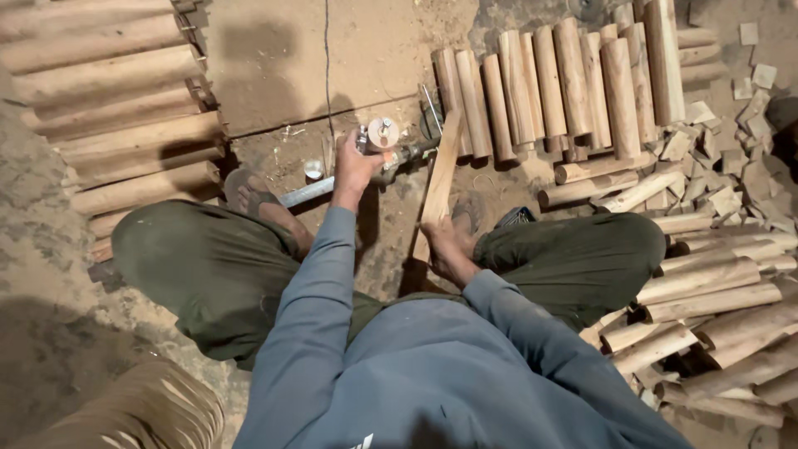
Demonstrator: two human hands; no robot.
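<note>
Blue-sleeved, my right hand [442,243] grips a flat pale wooden slat [440,170], left hand [356,163] clasps the grey metal-handled tool [378,154]; slat uncut, rounded billets stacked.

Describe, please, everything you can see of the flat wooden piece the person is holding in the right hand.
The flat wooden piece is a pale, narrow, board-like strip of bare sawn wood, unlike the round pale billets stacked around it. It stands tilted, its upper end leaning toward the metal tool on the sandy ground, its lower end gripped by the right hand between the person's knees. The left hand is on the tool, not the strip. Whether the strip's top touches the tool cannot be told.
</note>
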